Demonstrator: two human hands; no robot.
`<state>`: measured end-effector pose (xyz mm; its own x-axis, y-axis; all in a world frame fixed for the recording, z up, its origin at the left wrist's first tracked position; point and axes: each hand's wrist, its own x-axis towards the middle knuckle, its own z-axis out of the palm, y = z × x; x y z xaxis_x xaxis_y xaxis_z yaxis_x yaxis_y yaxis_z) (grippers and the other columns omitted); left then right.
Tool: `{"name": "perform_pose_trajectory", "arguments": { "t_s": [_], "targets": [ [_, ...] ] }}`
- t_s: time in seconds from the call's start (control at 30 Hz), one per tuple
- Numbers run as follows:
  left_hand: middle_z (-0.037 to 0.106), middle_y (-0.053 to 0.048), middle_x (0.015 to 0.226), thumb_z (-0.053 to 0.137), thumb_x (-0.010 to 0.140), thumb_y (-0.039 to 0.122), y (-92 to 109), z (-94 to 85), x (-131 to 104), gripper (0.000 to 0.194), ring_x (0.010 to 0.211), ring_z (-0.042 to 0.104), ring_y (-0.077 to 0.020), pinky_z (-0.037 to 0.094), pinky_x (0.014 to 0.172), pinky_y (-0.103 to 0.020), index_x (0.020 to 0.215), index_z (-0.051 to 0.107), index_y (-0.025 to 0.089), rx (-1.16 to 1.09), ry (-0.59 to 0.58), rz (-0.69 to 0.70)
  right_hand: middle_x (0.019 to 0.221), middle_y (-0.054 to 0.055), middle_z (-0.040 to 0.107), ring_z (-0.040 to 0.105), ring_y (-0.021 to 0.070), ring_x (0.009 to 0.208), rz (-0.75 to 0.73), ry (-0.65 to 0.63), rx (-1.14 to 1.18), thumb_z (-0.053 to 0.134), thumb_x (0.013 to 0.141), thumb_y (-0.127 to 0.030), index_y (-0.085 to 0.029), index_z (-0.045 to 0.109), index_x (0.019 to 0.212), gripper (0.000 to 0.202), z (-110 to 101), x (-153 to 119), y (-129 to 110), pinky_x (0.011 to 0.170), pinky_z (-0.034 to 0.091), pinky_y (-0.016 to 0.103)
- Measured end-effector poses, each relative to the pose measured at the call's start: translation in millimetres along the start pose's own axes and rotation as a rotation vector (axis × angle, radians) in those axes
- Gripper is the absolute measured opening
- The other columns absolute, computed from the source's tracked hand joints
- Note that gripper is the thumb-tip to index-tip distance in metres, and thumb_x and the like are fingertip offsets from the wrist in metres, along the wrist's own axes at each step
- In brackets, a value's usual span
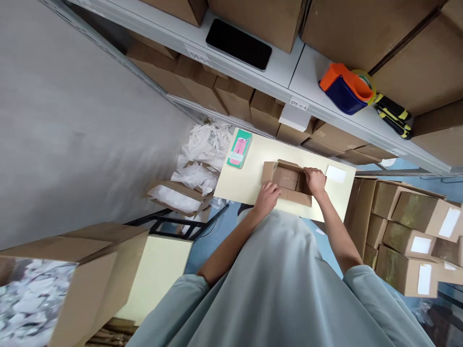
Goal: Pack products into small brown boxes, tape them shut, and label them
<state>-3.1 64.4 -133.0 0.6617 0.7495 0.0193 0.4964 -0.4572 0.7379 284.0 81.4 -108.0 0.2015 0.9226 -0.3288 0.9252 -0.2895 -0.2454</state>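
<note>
A small open cardboard box point(285, 179) lies on the pale yellow table point(238, 185) with its flaps folded outward and nothing visible inside. My left hand point(266, 196) is closed on its near left edge, the fingertips at the near flap. At the far right corner my right hand point(315, 182) pinches the edge of the box, thumb and fingers closed over the cardboard. A green package with a pink item pictured or showing on it point(239, 150) lies at the table's left end. Beyond my right hand is a white label sheet point(336, 173).
Above the table runs a grey shelf point(296, 67) holding cartons, a black phone point(238, 44), an orange and blue tape dispenser point(345, 89) and yellow-black cutters point(393, 115). White packing scraps point(206, 149) heap at left. Labelled cartons point(408, 236) stack at right; a scrap-filled carton point(97, 284) stands lower left.
</note>
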Motion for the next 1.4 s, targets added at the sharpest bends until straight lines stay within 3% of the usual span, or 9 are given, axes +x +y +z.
{"name": "perform_pose_trajectory", "arguments": {
  "t_s": [0.2, 0.37, 0.5, 0.77, 0.97, 1.2, 1.4],
  "targets": [
    [0.067, -0.010, 0.105, 0.054, 0.100, 0.002, -5.8, -14.2, -0.5, 0.035, 0.113, 0.059, -0.0307, 0.051, 0.123, -0.054, 0.103, 0.079, 0.027, -0.032, -0.084, 0.142, 0.142, 0.015, 0.082, 0.070, 0.0359, 0.130, 0.018, 0.133, 0.036, 0.047, 0.115, -0.032, -0.025, 0.080, 0.139, 0.042, 2.4, -30.7, -6.4, 0.118, 0.053, 0.054],
    [0.068, -0.009, 0.108, 0.053, 0.100, 0.000, -8.2, -23.4, -13.0, 0.037, 0.112, 0.061, -0.0293, 0.049, 0.129, -0.052, 0.103, 0.077, 0.027, -0.027, -0.106, 0.162, 0.122, 0.016, 0.086, 0.074, 0.0318, 0.118, 0.138, 0.134, 0.050, 0.043, 0.114, -0.035, -0.025, 0.083, 0.133, 0.045, 18.8, -58.5, -9.2, 0.113, 0.055, 0.048],
    [0.069, -0.010, 0.109, 0.054, 0.097, -0.002, -3.2, -24.7, -33.8, 0.036, 0.112, 0.062, -0.0291, 0.050, 0.128, -0.051, 0.102, 0.078, 0.025, 0.000, -0.073, 0.116, 0.123, 0.016, 0.086, 0.073, 0.0329, 0.122, 0.114, 0.124, 0.066, 0.042, 0.114, -0.038, -0.023, 0.084, 0.132, 0.047, 28.7, -69.4, -12.5, 0.117, 0.054, 0.050],
    [0.072, -0.010, 0.112, 0.057, 0.099, 0.001, 26.4, 2.1, -90.6, 0.031, 0.115, 0.064, -0.0288, 0.053, 0.120, -0.047, 0.101, 0.077, 0.024, 0.177, 0.011, -0.059, 0.125, 0.023, 0.085, 0.076, 0.0375, 0.118, -0.096, 0.160, 0.127, 0.039, 0.112, -0.036, -0.017, 0.084, 0.134, 0.053, 56.1, -71.3, -13.3, 0.115, 0.055, 0.056],
    [0.073, -0.010, 0.111, 0.059, 0.103, 0.005, 60.1, 25.3, -147.4, 0.025, 0.112, 0.064, -0.0280, 0.054, 0.108, -0.045, 0.104, 0.078, 0.022, 0.276, 0.096, -0.197, 0.135, 0.019, 0.084, 0.075, 0.0352, 0.126, -0.309, 0.096, 0.148, 0.039, 0.114, -0.036, -0.016, 0.083, 0.136, 0.053, 74.1, -75.6, -21.1, 0.120, 0.052, 0.051],
    [0.074, -0.010, 0.113, 0.061, 0.102, 0.004, 81.4, 22.9, -218.9, 0.025, 0.112, 0.064, -0.0265, 0.052, 0.111, -0.043, 0.108, 0.079, 0.020, 0.352, 0.170, -0.362, 0.129, 0.014, 0.087, 0.077, 0.0290, 0.117, -0.548, 0.012, 0.028, 0.041, 0.117, -0.030, -0.019, 0.084, 0.133, 0.047, 95.7, -109.8, -69.0, 0.111, 0.053, 0.040],
    [0.072, -0.011, 0.106, 0.068, 0.095, 0.003, 81.1, 4.6, -277.6, 0.026, 0.110, 0.065, -0.0285, 0.052, 0.106, -0.043, 0.112, 0.080, 0.019, 0.375, 0.254, -0.591, 0.129, 0.014, 0.086, 0.076, 0.0278, 0.117, -0.745, -0.053, -0.072, 0.043, 0.117, -0.026, -0.021, 0.083, 0.132, 0.043, 119.2, -131.6, -154.2, 0.108, 0.051, 0.037]
  ]
}}
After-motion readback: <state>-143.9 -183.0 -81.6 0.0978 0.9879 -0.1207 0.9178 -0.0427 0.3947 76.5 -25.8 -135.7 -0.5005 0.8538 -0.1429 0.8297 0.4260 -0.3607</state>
